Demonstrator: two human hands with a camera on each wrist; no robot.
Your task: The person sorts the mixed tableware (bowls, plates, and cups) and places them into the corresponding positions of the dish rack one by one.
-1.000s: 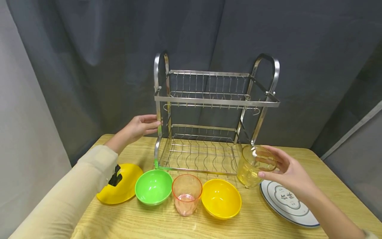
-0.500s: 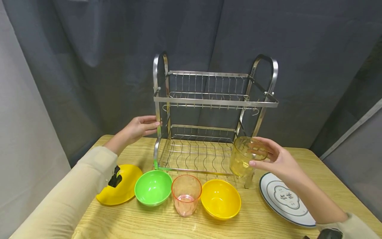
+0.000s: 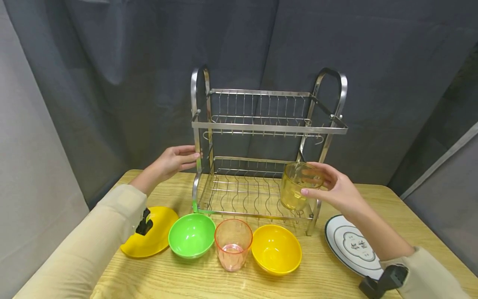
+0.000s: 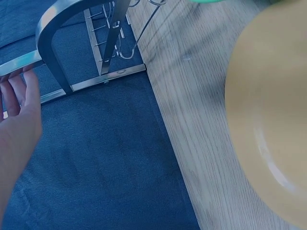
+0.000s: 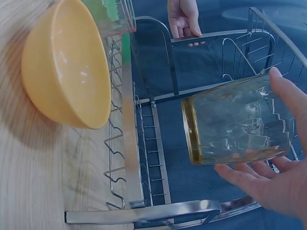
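My right hand grips a clear yellow cup by its side, thumb in front and fingers behind. The cup is upright, over the right end of the lower tier of a two-tier metal dish rack. In the right wrist view a gap shows between the cup's thick base and the rack wires. My left hand holds the rack's left upright post between thumb and fingers; some fingertips are hidden behind it. In the left wrist view the fingers meet the metal frame.
In front of the rack stand a green bowl, a pinkish-red clear cup and a yellow bowl. A yellow plate lies at the left and a white patterned plate at the right. Dark curtains hang behind the table.
My right hand has carried the yellow cup up and leftward, from beside the rack's right front leg to over the lower tier. The left hand stays on the post.
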